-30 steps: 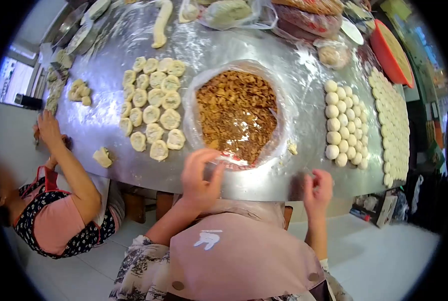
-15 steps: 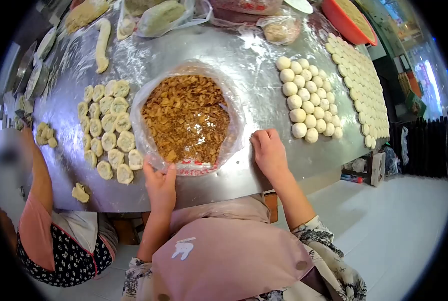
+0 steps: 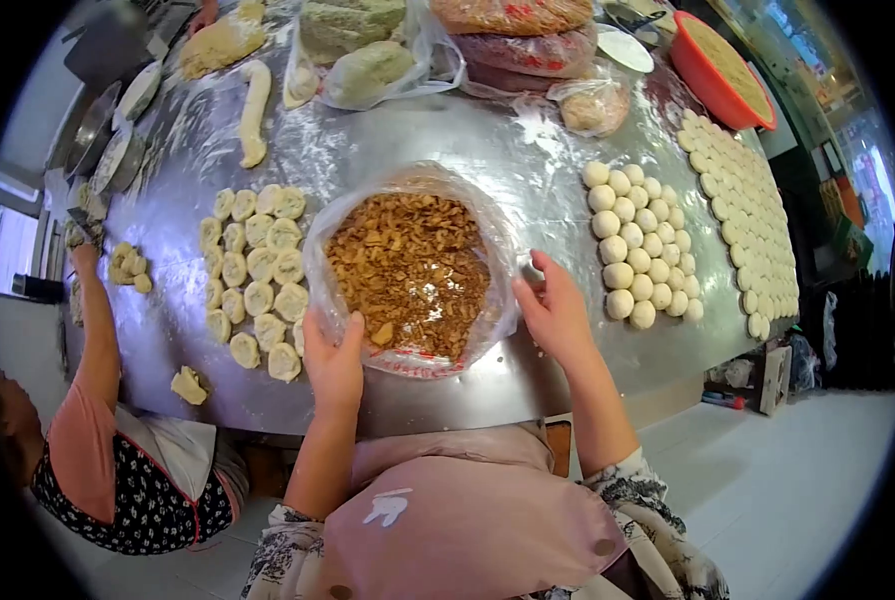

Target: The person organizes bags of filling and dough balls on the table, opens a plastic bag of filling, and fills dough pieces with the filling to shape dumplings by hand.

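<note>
A clear plastic bag (image 3: 502, 235) lies open on the metal table, filled with brown chopped filling (image 3: 407, 270). My left hand (image 3: 334, 365) is at the bag's lower left edge, thumb raised and apart from the fingers, which are partly hidden by the bag's side. Just off the bag's right edge is my right hand (image 3: 552, 308), thumb and fingers apart, holding nothing. Flattened dough pieces (image 3: 259, 298) sit in rows left of the bag. To the right are rows of round white dough balls (image 3: 639, 262).
A co-worker's arm (image 3: 99, 330) reaches over the table's left end. Small flat dough pieces (image 3: 742, 220) and a red basin (image 3: 722, 70) are at the right. Bagged doughs (image 3: 527, 50) line the back, with a long dough strip (image 3: 254, 115) at back left.
My left hand has come to the bag's left edge. My right hand has moved from the table's front edge to beside the bag, its fingers spreading. The camera view has shifted.
</note>
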Demonstrator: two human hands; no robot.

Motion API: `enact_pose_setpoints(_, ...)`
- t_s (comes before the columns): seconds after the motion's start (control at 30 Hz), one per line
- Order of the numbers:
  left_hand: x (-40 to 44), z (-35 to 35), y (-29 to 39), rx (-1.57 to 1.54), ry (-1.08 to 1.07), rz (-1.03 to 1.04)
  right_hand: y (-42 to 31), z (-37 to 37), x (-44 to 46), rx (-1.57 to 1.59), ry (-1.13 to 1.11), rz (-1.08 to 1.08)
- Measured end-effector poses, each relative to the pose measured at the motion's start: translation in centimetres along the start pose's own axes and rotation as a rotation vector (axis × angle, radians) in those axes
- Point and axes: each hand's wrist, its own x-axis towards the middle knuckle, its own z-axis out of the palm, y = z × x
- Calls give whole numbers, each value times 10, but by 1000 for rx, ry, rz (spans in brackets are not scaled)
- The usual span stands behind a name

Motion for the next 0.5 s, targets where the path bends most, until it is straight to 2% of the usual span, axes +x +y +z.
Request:
enact_pose_setpoints(0.07,7,-2,2,-12,48,29,-10,8,11,-146,-82,-1)
enact_pose_setpoints(0.13,15,-7,9,5,13,-65,-21,10,17,-203,-179,29)
enact_pose_setpoints(0.17,21,-9,10,4,-7,-99,-7,16,20,-237,-114,-62)
enact_pose_setpoints(0.27,33,-14,18,-61,-55,-175,-7,9,22,121,-64,-6)
enact_pose_setpoints(0.3,37,-18,18,-95,-68,-177,-24,-4,21,168,-57,76)
enact_pose_setpoints(0.4,40,-23,37,-118,-47,-231,-35,-18,33,468,-115,167)
enact_pose_setpoints(0.5,39,-29,60,-104,15,-202,-60,-27,41,517,-124,138)
